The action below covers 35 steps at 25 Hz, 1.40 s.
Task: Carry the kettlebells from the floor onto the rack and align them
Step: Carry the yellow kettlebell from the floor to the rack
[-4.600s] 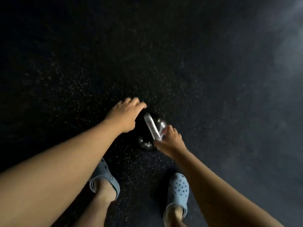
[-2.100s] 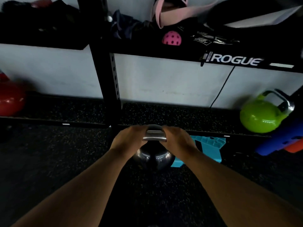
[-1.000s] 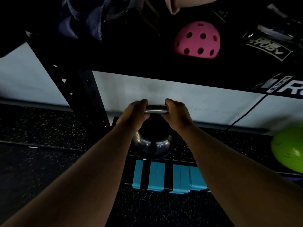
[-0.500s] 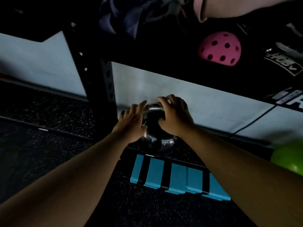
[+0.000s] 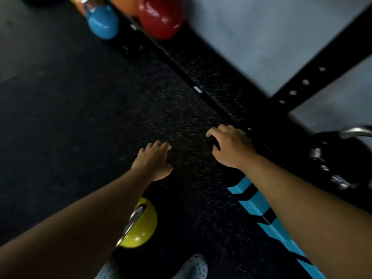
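Observation:
The black kettlebell (image 5: pixel 340 158) with a steel handle stands on the low rack shelf (image 5: pixel 213 77) at the right edge, and neither hand touches it. My left hand (image 5: pixel 154 163) hovers over the floor with fingers spread, holding nothing. My right hand (image 5: pixel 231 147) is empty too, fingers loosely curled above the shelf's front edge. A yellow kettlebell (image 5: pixel 138 226) sits on the floor under my left forearm. A blue kettlebell (image 5: pixel 103 22) stands on the floor at the top, with a red kettlebell (image 5: pixel 161 16) on the shelf beside it.
A black rack upright (image 5: pixel 314 77) with holes crosses the pale wall at upper right. A blue and black striped block (image 5: pixel 259 206) lies on the floor under my right forearm. My light clog (image 5: pixel 191 266) shows at the bottom. Dark speckled rubber floor (image 5: pixel 70 117) spreads to the left.
Both hands have let go of the black kettlebell, which now stands on the shelf. The view has swung left and down, and my hands have pulled back over the floor.

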{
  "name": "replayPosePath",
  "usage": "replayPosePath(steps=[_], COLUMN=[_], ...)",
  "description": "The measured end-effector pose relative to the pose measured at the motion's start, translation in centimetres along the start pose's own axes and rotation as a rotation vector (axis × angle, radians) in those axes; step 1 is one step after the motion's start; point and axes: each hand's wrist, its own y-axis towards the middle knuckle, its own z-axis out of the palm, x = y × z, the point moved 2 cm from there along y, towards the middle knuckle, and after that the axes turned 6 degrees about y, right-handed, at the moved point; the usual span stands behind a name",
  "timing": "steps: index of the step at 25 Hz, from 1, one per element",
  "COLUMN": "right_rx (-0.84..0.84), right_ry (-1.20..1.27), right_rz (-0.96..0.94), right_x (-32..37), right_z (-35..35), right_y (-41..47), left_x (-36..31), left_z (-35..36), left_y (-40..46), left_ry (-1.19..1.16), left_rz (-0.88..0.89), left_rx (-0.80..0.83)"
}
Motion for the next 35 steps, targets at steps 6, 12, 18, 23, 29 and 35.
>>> replayPosePath(steps=[6,12,18,23,29,35], right_rx=[0.256,0.566,0.727,0.757,0.776,0.506], right_ry=[-0.055,-0.181,-0.298,-0.109,0.067,0.248], right_rz=[-0.201,-0.439,-0.538,-0.481,-0.272,-0.018], right_x=[13.3,18.3,17.9,18.1,16.9,14.9], right_z=[12.1,25.4,34.2,36.2,32.0,23.3], right_y=[3.4,2.9,2.4,3.4,3.2,2.5], left_x=[15.8,19.4,19.0,19.5,19.6,17.3], left_z=[8.0,18.5,28.1,29.3,22.9,12.2], left_y=[-10.5,-13.4,-13.5,-13.2,-10.5,-6.4], left_ry=[-0.204,-0.371,-0.342,-0.484,-0.267,-0.068], left_rz=[-0.411,-0.535,-0.482,-0.475,-0.292,-0.022], left_rx=[0.141,0.27,0.343,0.18,0.224,0.19])
